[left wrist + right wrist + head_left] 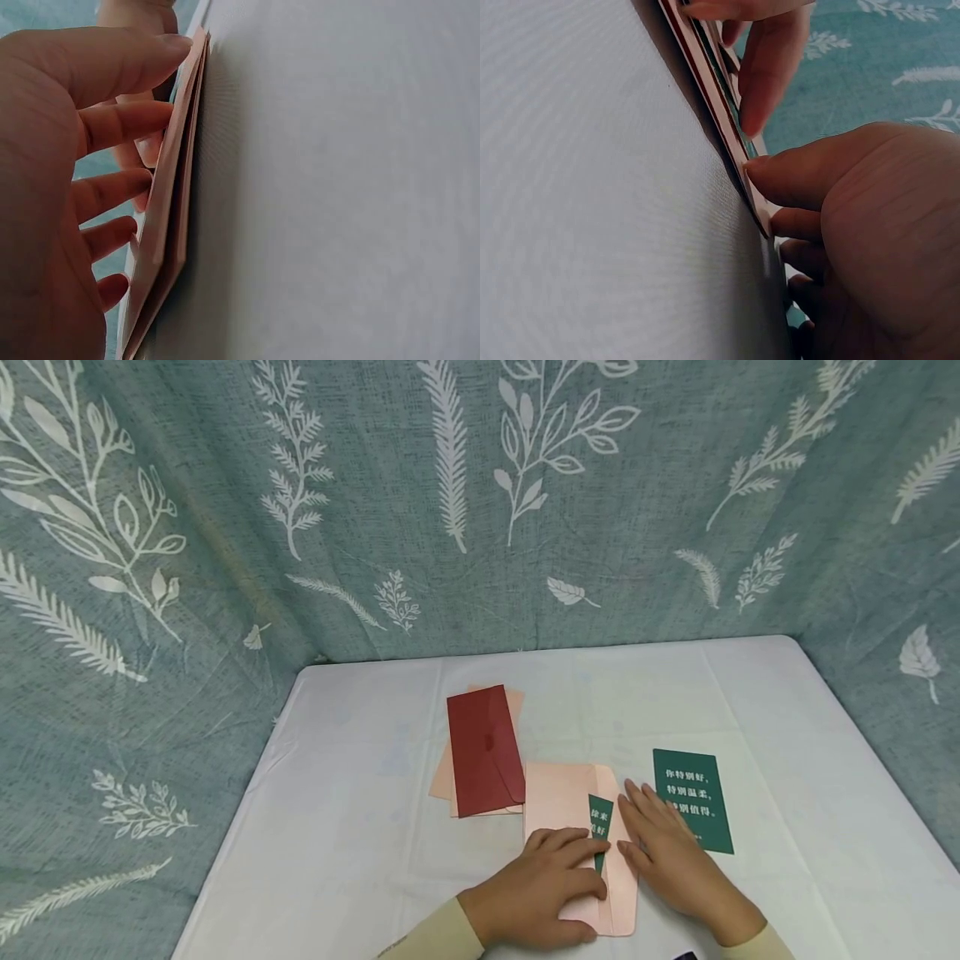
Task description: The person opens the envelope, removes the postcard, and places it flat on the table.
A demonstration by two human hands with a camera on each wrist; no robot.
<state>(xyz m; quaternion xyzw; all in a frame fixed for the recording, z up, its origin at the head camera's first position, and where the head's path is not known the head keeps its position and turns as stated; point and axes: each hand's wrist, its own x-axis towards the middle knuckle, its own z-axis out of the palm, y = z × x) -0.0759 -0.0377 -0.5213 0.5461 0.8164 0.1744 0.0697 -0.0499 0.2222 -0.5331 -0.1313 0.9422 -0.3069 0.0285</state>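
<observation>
A pink envelope lies on the table with its flap spread to the right. A green card with white characters shows at its opening, partly covered by fingers. My left hand rests on the envelope, its fingertips touching the card and the edge of the opening. In the left wrist view the envelope stands slightly off the cloth along its near edge. My right hand touches the right edge of the flap, fingers extended; in the right wrist view its thumb meets that edge.
Another green card with white characters lies to the right, partly under my right hand. A dark red envelope lies over pink envelopes at the left. The white tablecloth ends at a patterned green curtain behind.
</observation>
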